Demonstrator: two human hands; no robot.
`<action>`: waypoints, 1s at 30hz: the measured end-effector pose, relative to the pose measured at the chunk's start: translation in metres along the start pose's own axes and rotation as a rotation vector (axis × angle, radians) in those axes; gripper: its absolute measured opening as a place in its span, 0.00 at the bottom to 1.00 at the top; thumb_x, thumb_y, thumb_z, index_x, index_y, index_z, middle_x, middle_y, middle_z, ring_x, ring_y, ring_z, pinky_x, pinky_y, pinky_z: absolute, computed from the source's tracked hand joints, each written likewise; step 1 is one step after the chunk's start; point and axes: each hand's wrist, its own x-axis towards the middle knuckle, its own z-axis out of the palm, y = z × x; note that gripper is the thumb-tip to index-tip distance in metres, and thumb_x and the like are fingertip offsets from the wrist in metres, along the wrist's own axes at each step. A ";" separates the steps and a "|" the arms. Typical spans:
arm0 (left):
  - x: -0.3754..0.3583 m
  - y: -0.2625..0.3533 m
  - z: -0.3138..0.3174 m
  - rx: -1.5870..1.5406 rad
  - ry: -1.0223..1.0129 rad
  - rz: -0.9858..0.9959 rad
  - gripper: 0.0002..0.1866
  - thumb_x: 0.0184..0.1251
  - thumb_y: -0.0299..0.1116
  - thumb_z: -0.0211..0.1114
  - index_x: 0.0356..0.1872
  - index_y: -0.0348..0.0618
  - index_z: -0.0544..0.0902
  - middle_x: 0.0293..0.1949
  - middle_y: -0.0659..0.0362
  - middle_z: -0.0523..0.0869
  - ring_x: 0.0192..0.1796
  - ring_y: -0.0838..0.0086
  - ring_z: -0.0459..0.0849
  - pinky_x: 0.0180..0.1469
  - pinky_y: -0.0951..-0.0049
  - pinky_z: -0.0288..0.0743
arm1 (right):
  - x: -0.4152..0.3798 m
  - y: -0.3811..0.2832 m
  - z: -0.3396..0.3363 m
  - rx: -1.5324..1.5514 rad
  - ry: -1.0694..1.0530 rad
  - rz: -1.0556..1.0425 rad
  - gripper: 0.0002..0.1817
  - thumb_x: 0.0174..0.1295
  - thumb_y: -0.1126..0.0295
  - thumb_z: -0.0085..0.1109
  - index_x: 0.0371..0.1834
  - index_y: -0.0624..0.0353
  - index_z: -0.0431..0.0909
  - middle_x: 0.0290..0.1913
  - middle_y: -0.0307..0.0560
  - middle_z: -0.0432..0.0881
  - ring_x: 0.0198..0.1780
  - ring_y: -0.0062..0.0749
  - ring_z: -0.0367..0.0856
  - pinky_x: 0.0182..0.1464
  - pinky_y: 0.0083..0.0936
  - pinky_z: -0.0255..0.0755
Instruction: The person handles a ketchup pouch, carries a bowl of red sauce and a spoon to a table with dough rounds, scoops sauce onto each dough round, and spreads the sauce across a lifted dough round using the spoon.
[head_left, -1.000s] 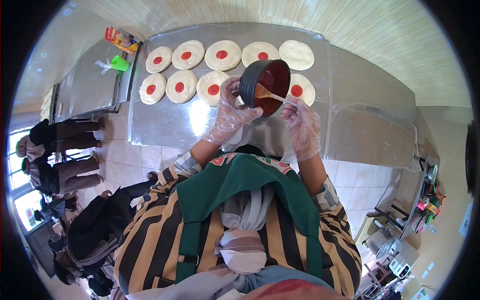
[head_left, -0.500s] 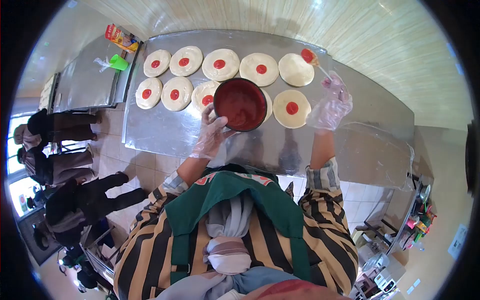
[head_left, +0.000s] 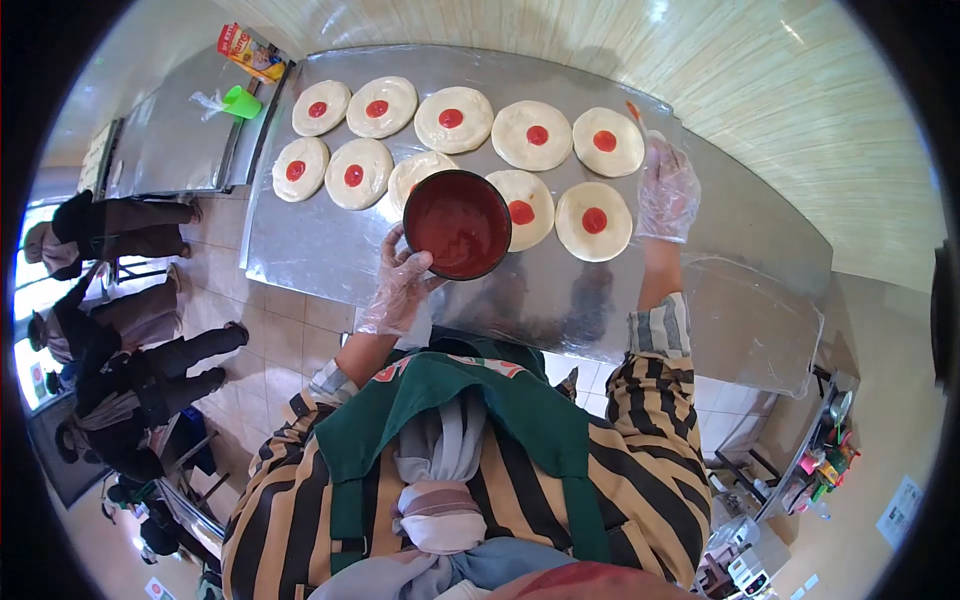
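My left hand (head_left: 397,285), in a clear plastic glove, grips the rim of a dark bowl (head_left: 457,224) of red sauce above the metal table. My right hand (head_left: 668,190), also gloved, holds a spoon (head_left: 634,112) with red sauce on its tip, beside the upper-right dough round (head_left: 608,142). That round has a red sauce spot at its centre. Flat dough rounds lie in two rows, most with a red spot in the middle, such as the lower-right one (head_left: 592,221). The bowl partly covers one round in the lower row (head_left: 415,175).
The metal table (head_left: 330,255) has plastic film along its edges. On a side table (head_left: 180,150) at the left are a green cup (head_left: 241,102) and a red-yellow packet (head_left: 250,53). Several people (head_left: 150,390) stand at the left. A cluttered shelf (head_left: 825,450) is at the lower right.
A red spot now shows on the upper-right dough round, which was plain. The spoon has tipped more upright beside it. The bowl and my left hand have shifted left and slightly down.
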 end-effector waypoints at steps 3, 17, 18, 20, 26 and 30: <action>-0.007 0.001 0.001 -0.012 0.008 0.003 0.42 0.53 0.31 0.73 0.65 0.55 0.54 0.59 0.51 0.68 0.60 0.60 0.75 0.53 0.54 0.80 | -0.010 0.015 0.028 -0.080 -0.124 0.061 0.14 0.69 0.60 0.46 0.45 0.53 0.80 0.37 0.53 0.82 0.38 0.49 0.80 0.41 0.39 0.75; 0.004 0.005 -0.001 0.038 -0.118 -0.148 0.43 0.57 0.36 0.70 0.67 0.53 0.49 0.64 0.48 0.64 0.62 0.56 0.73 0.56 0.46 0.77 | -0.011 0.017 0.018 0.351 0.061 0.781 0.16 0.64 0.57 0.54 0.42 0.57 0.84 0.38 0.53 0.84 0.39 0.43 0.83 0.43 0.34 0.74; 0.007 0.005 0.002 0.011 -0.147 -0.140 0.42 0.56 0.34 0.70 0.65 0.54 0.50 0.61 0.48 0.66 0.59 0.57 0.75 0.52 0.49 0.80 | 0.000 -0.008 -0.004 0.301 0.066 0.737 0.16 0.65 0.57 0.54 0.43 0.57 0.83 0.38 0.54 0.84 0.39 0.44 0.83 0.44 0.34 0.74; 0.004 0.004 0.004 -0.026 -0.175 -0.134 0.41 0.55 0.31 0.71 0.64 0.55 0.52 0.58 0.49 0.69 0.56 0.58 0.77 0.47 0.51 0.83 | 0.004 -0.018 -0.012 0.244 0.066 0.686 0.17 0.65 0.57 0.54 0.43 0.57 0.83 0.38 0.54 0.84 0.39 0.46 0.82 0.44 0.35 0.74; -0.012 0.011 -0.022 -0.006 -0.208 -0.149 0.42 0.55 0.31 0.72 0.64 0.52 0.51 0.56 0.49 0.69 0.58 0.56 0.75 0.48 0.53 0.83 | -0.031 0.029 0.064 -0.240 -0.301 0.402 0.18 0.68 0.55 0.48 0.47 0.55 0.81 0.42 0.52 0.83 0.42 0.48 0.82 0.46 0.36 0.75; -0.021 0.017 -0.049 0.027 -0.140 -0.178 0.43 0.56 0.32 0.71 0.65 0.52 0.49 0.58 0.47 0.67 0.58 0.56 0.75 0.49 0.52 0.83 | -0.036 0.003 0.044 -0.020 -0.111 0.445 0.17 0.68 0.57 0.48 0.46 0.55 0.82 0.41 0.54 0.84 0.43 0.48 0.82 0.46 0.37 0.76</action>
